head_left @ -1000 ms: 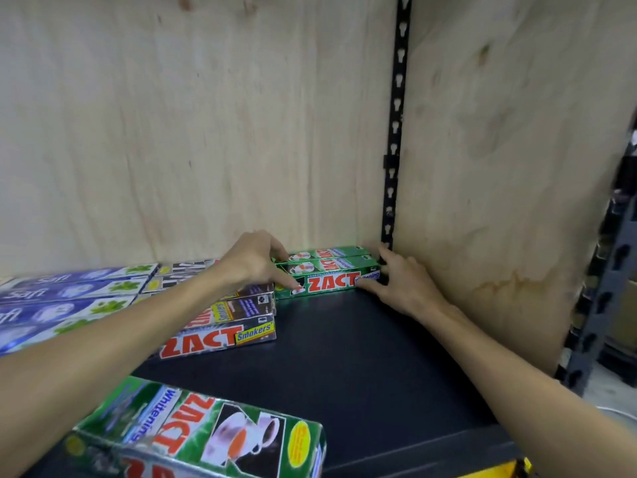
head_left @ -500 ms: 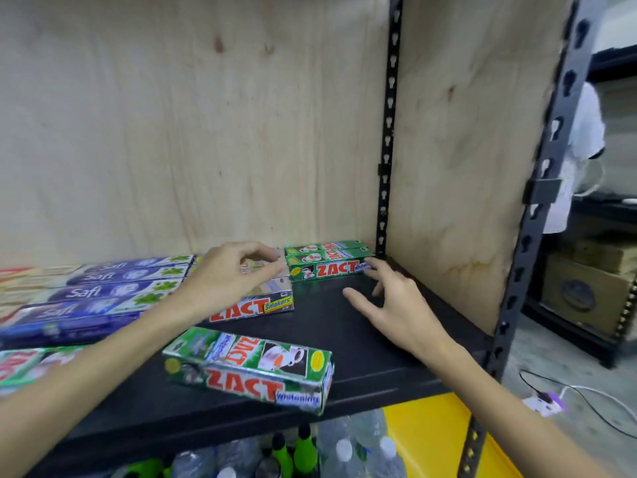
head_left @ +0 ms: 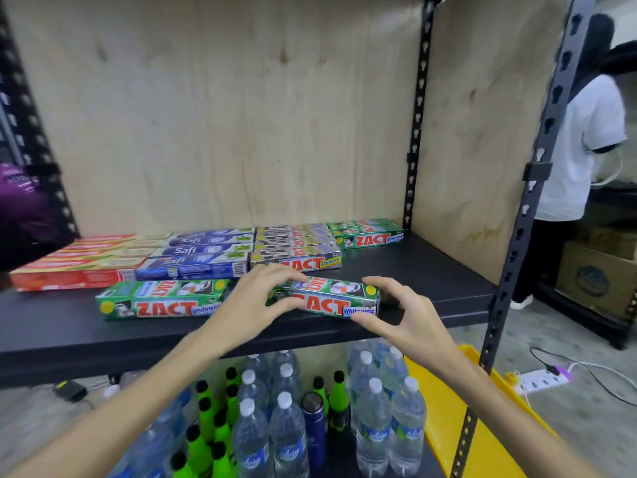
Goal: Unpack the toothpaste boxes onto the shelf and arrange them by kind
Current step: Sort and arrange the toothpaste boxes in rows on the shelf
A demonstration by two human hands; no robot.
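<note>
Both hands have come back from the rear corner to the shelf (head_left: 431,284) front. The left hand (head_left: 256,301) and right hand (head_left: 401,315) now grip a green box (head_left: 332,300) by its two ends, fingers (head_left: 375,281) curled over its top and thumbs at its front. The box sits near the shelf's front edge. Just left of it lies a second green box (head_left: 162,300). Behind it run rows of boxes (head_left: 206,251) along the back wall. Right of it, bare shelf reaches to the side panel (head_left: 482,132).
</note>
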